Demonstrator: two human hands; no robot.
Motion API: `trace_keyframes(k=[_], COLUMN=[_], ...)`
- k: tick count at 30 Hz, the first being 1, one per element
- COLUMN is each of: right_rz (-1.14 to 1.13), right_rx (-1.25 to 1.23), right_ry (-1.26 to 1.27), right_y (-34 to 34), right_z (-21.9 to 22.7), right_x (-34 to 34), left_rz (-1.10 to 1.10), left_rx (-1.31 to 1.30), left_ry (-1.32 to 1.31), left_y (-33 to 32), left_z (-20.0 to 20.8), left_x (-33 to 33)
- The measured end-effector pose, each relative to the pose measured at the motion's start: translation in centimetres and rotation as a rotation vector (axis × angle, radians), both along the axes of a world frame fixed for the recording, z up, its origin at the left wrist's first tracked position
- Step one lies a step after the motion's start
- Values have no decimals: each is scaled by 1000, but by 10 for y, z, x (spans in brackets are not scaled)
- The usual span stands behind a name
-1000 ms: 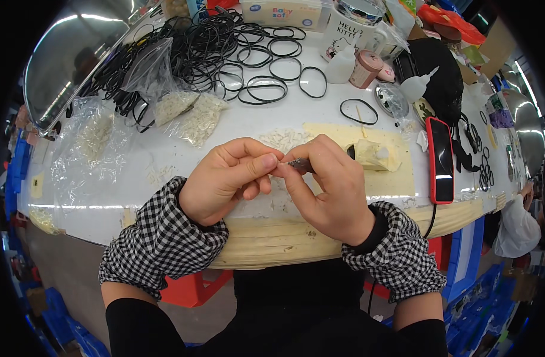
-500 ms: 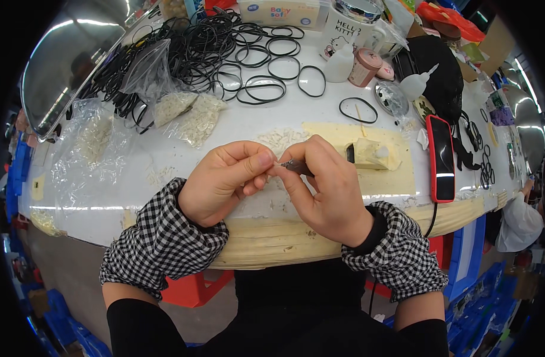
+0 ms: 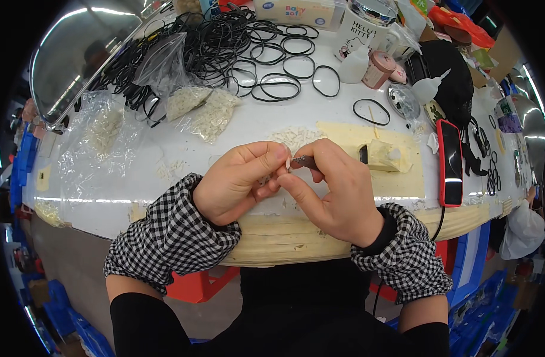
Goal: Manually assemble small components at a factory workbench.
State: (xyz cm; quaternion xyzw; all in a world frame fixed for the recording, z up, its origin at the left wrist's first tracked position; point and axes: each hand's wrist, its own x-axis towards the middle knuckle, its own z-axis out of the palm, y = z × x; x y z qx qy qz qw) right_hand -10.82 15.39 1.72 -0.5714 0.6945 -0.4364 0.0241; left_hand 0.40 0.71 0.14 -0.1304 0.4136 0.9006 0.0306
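Observation:
Both hands meet over the near part of the table, fingertips almost touching. My left hand (image 3: 233, 181) is closed in a pinch on a small slim white piece (image 3: 288, 163) standing up between the fingertips. In my right hand (image 3: 341, 193) a small dark flat piece (image 3: 303, 161) is held between thumb and forefinger, its end against the white piece. What kind of thing the dark piece is cannot be made out. Just beyond the fingers lies a loose pile of small white pieces (image 3: 296, 138). To the right, a block wrapped in yellowish tape (image 3: 384, 156) sits on a yellowish sheet (image 3: 403, 184).
Bags of white pieces (image 3: 210, 116) and a clear plastic bag (image 3: 100, 134) lie left. Behind is a heap of black bands (image 3: 207, 47). A white mug (image 3: 358, 33), squeeze bottle (image 3: 354, 64) and pink jar (image 3: 379, 69) stand at the back. A red-cased phone (image 3: 451, 160) lies right.
The view has shifted slightly, so the table things sit a little further right. The white piece now shows upright between my fingertips, and my right thumb has come away from the dark piece's tip.

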Motion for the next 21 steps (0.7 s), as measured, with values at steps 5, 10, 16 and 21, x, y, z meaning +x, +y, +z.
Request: trace_keyframes(k=[5,10,16,21], right_rz=[-34,-41,-32,-31], right_rx=[89,115,134,154], right_ry=[23,46,99,122], right_y=[2,1,2,3], right_z=[-6,-4,-4,-3], right_x=[-1,0,-1,1], left_rz=[9,-8,8,30], left_rx=[-41,-55,-94,-116], left_ry=[1,61,82,74], left_y=[1,-1,-1,0], left_z=[1,3,4,5], left_x=[0,0,-1,0])
